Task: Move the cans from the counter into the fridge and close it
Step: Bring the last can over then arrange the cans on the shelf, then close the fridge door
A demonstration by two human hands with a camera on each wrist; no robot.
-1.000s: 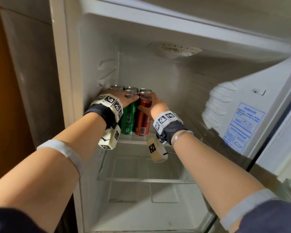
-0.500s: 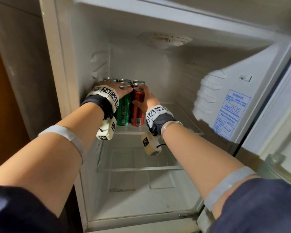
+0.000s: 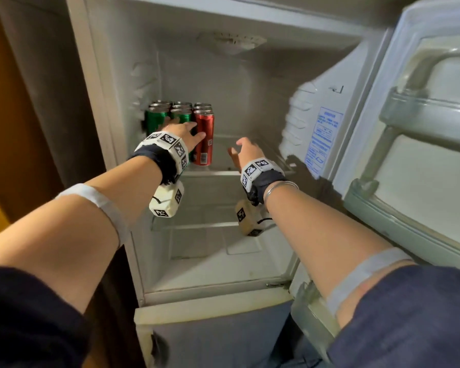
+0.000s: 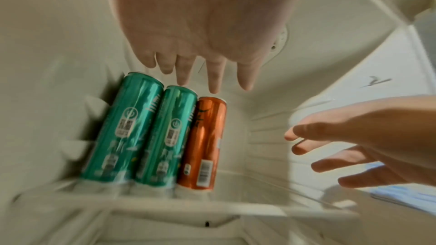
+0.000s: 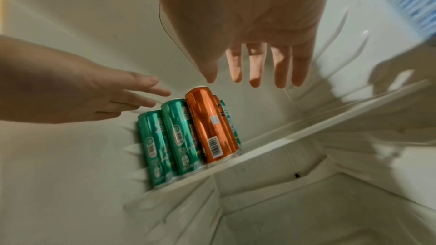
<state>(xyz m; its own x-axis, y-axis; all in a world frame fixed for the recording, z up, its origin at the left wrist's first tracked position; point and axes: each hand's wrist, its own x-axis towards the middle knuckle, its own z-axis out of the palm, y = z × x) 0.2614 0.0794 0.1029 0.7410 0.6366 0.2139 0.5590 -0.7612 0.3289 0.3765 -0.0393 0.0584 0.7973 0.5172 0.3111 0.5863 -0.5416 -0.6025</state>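
Observation:
Several tall cans stand in rows at the left end of the fridge's glass shelf (image 3: pixel 223 171). The front row holds two green cans (image 3: pixel 156 120) (image 4: pixel 122 129) (image 5: pixel 155 148) and a red can (image 3: pixel 204 139) (image 4: pixel 205 142) (image 5: pixel 207 124). My left hand (image 3: pixel 186 134) (image 4: pixel 202 74) hovers in front of the cans with straight, spread fingers, holding nothing. To the right of the cans my right hand (image 3: pixel 243 151) (image 5: pixel 254 75) is also spread and holds nothing. The fridge door (image 3: pixel 420 144) stands wide to the right.
A lower shelf (image 3: pixel 205 225) and the fridge floor (image 3: pixel 223 272) lie below my wrists. The right part of the can shelf is bare. A blue label (image 3: pixel 323 139) is stuck on the right inner wall. A dark wall and wooden panel (image 3: pixel 16 102) stand left of the fridge.
Both hands have let go of the front cans and drawn back from them. The right hand has moved off to the right. The cans stay on the shelf.

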